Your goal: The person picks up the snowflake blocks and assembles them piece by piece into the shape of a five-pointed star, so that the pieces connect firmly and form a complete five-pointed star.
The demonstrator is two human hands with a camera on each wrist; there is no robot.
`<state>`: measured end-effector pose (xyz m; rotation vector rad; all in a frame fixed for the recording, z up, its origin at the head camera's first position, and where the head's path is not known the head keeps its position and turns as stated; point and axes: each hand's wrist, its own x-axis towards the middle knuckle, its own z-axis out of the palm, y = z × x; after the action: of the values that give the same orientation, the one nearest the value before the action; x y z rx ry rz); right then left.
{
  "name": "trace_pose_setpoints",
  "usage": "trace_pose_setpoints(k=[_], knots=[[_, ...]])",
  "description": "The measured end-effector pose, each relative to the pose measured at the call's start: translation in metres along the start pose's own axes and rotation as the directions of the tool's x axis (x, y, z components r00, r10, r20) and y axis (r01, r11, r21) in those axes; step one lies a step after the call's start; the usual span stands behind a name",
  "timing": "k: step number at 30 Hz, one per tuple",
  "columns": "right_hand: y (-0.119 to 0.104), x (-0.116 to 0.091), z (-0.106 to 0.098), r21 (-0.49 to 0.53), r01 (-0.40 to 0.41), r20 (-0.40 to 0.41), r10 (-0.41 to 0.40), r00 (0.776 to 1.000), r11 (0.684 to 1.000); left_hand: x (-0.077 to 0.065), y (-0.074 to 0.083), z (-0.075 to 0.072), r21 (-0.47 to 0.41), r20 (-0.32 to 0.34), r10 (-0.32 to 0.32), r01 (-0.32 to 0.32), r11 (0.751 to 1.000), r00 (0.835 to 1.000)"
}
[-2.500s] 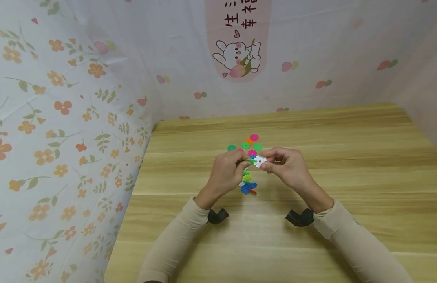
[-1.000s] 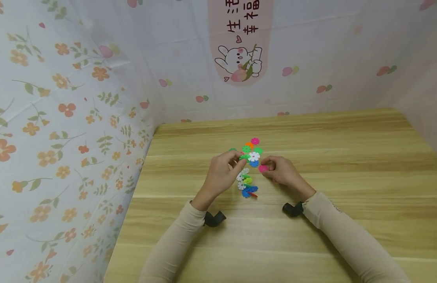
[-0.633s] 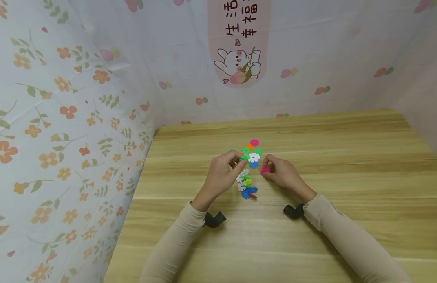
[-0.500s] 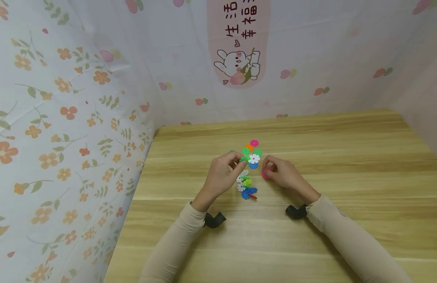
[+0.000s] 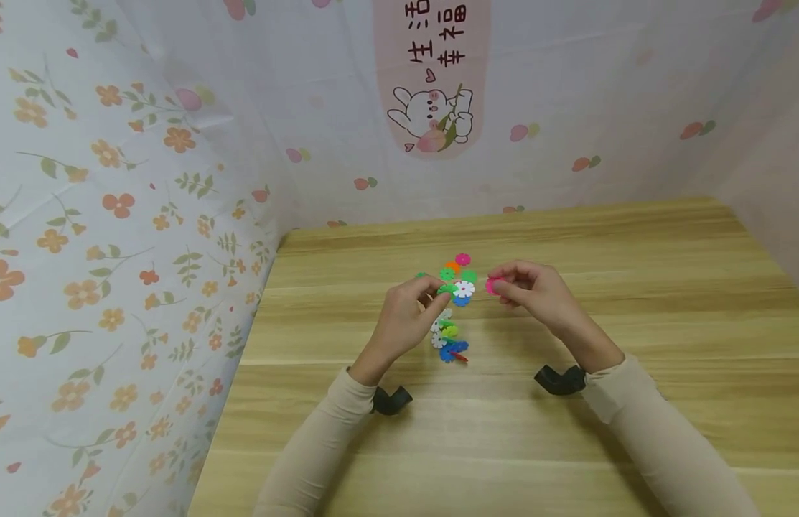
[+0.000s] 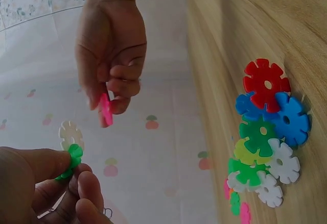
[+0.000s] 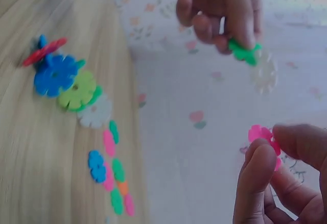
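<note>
My left hand (image 5: 405,319) pinches a green notched flower-shaped disc (image 6: 74,155) between thumb and fingers, above the table. Joined to that disc is a white one (image 5: 464,289), which sticks out to the right. In my right hand (image 5: 541,296) a pink flower disc (image 7: 261,133) is held between thumb and fingertips. A small gap separates the pink disc from the white one. Nearer to me lies a cluster of interlocked discs: red (image 6: 267,84), blue (image 6: 292,119), green, yellow-green (image 7: 76,90) and white (image 6: 283,162).
Loose flat discs lie on the wooden table (image 5: 632,323) beyond the hands: pink (image 5: 462,259), orange (image 5: 452,267), green (image 5: 469,276) and blue (image 5: 461,301). Patterned cloth (image 5: 567,93) hangs behind and at the left. Black wrist-worn pieces (image 5: 561,380) sit under the cuffs.
My right hand let go of the white disc, went down to the table and took a pink disc. It has since risen beside the left hand, which keeps holding the joined pair.
</note>
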<state>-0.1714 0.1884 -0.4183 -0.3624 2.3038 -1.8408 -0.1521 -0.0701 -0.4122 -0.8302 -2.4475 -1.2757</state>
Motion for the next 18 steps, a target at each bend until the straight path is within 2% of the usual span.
trace_pose_setpoints(k=[5,13,18], knots=[[-0.008,-0.004,0.003,-0.004,0.006,0.008,-0.006,1.0,1.0,0.0,0.0,0.0,0.0,0.003,0.01,-0.01,1.0,1.0],[-0.015,-0.008,0.005,0.012,0.132,-0.023,-0.132,0.991,0.991,-0.001,0.0,0.0,0.004,0.007,0.014,-0.014,1.0,1.0],[-0.02,-0.009,0.008,0.042,0.169,-0.023,-0.168,0.986,0.985,0.0,0.002,0.0,0.013,0.014,0.025,-0.025,1.0,1.0]])
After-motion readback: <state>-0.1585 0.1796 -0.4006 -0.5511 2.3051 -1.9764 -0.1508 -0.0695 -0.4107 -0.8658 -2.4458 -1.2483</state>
